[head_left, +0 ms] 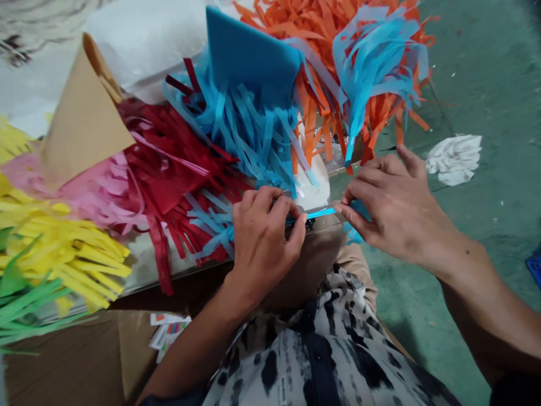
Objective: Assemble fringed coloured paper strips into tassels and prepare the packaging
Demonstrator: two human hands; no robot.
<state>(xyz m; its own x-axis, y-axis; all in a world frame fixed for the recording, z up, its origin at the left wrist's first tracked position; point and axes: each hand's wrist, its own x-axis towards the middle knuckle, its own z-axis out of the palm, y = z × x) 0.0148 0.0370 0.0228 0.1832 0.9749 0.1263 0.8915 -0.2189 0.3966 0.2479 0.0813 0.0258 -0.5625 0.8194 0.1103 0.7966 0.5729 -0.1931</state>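
Between my two hands a thin twisted strip of blue tissue paper point(321, 213) is stretched level, just over the near edge of the work surface. My left hand point(268, 228) pinches its left end, with light blue fringe point(215, 223) spreading out beyond the fingers. The right end is pinched by my right hand point(386, 206), and more blue paper hangs below those fingers. Right above my hands lie a blue tissue tassel point(367, 84) with a twisted stem and a heap of blue fringe point(249, 135) with a folded blue sheet point(249, 62) standing on it.
Orange fringe point(287, 22) lies at the back. Dark red fringe point(164, 163), pink fringe point(97, 192) and yellow fringe point(71, 242) cover the left, with a folded tan sheet point(84, 124) on top. Crumpled white paper point(454, 159) rests on the green floor point(486, 242). A cardboard box point(76, 361) stands lower left.
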